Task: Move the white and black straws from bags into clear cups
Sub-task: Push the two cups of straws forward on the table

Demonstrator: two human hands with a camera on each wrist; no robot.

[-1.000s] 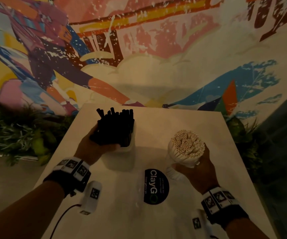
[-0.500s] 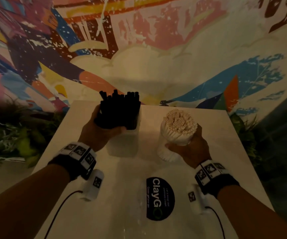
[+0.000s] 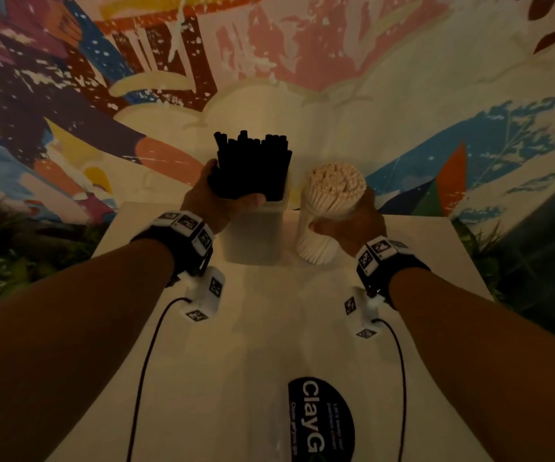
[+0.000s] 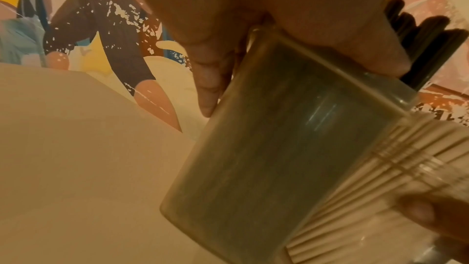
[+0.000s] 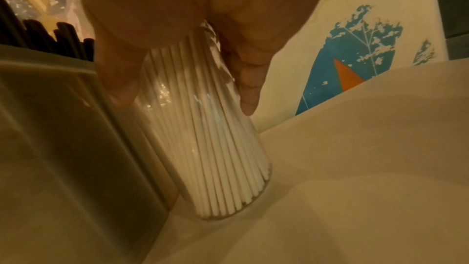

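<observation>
Both cups now sit farther back on the table [image 3: 419,261], just beside each other. We grip the black straws [image 3: 252,165] with our left hand [image 3: 212,201] and wrap our right hand [image 3: 352,221] around the white straws [image 3: 334,191] cup.

On the table [image 3: 269,328], the left hand [image 3: 209,201] grips a square clear cup [image 3: 252,235] of black straws [image 3: 252,165]; just right, the right hand [image 3: 352,218] holds a round cup [image 3: 314,248] of white straws [image 3: 334,188]. A black label [image 3: 321,418] lies near.
</observation>
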